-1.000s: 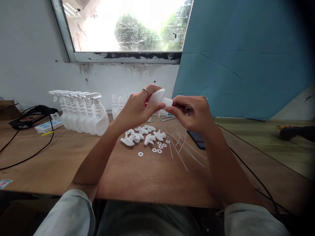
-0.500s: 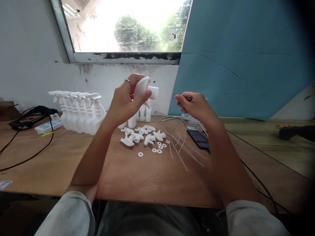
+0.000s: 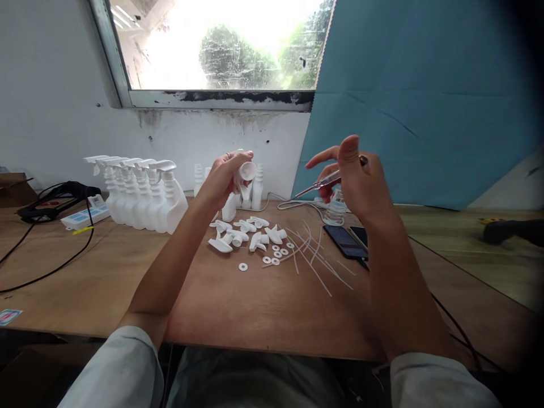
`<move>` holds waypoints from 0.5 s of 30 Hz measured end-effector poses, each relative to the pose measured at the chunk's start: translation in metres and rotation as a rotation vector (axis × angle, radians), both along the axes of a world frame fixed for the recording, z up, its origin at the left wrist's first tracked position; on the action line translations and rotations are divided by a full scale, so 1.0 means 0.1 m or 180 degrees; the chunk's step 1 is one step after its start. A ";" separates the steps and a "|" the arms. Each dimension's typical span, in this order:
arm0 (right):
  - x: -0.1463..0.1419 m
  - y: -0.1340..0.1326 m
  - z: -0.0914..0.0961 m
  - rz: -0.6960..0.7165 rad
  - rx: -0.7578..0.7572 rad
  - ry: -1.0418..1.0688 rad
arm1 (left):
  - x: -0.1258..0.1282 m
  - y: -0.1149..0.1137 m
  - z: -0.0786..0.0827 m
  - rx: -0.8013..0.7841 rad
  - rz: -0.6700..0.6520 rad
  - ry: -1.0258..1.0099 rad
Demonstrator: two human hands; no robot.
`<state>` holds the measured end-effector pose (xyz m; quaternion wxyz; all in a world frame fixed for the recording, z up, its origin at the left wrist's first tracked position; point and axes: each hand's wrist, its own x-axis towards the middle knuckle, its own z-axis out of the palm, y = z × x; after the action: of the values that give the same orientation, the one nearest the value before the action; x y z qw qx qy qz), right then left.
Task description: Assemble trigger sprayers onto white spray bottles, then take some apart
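Note:
A white trigger spray head (image 3: 247, 171) is gripped in my left hand (image 3: 221, 180), its round cap opening turned toward me. To the right, my right hand (image 3: 360, 184) holds a screwdriver (image 3: 329, 179) with a clear handle, the thumb raised and the thin shaft pointing left and down. The screwdriver tip is apart from the spray head. Below my hands on the table lie several loose white trigger spray heads (image 3: 258, 242), flat white washers (image 3: 243, 267) and thin dip tubes (image 3: 319, 279).
A row of white bottles with spray heads (image 3: 168, 198) stands at the left. More white bottles (image 3: 257, 190) are by the wall. A phone (image 3: 345, 242) lies at the right near a clear container (image 3: 335, 211). A power strip (image 3: 85, 217) and black cables rest at far left.
My left hand has turned the spray head so its opening faces me. My right hand has rotated and opened out, bringing the screwdriver shaft into sight. Another dip tube now lies by the washers.

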<state>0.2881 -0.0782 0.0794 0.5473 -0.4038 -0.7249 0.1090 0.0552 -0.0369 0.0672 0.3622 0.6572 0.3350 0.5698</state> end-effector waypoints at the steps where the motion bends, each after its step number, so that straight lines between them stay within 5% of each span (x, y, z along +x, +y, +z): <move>1: -0.03 -0.07 0.01 0.0224 -0.0044 0.0037 | 0.01 0.02 -0.01 -0.0101 -0.0064 -0.0028; 10: -0.11 -0.14 -0.02 0.1096 0.0544 -0.0084 | 0.07 0.01 -0.05 -0.0306 -0.0336 -0.0015; 15: -0.13 -0.08 -0.06 0.0987 0.0815 -0.0332 | 0.10 -0.03 -0.05 -0.0349 -0.0304 -0.0210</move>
<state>0.2751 -0.0864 0.0736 0.5326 -0.2196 -0.8137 0.0779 0.0657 -0.0397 0.0626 0.4353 0.6325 0.3219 0.5540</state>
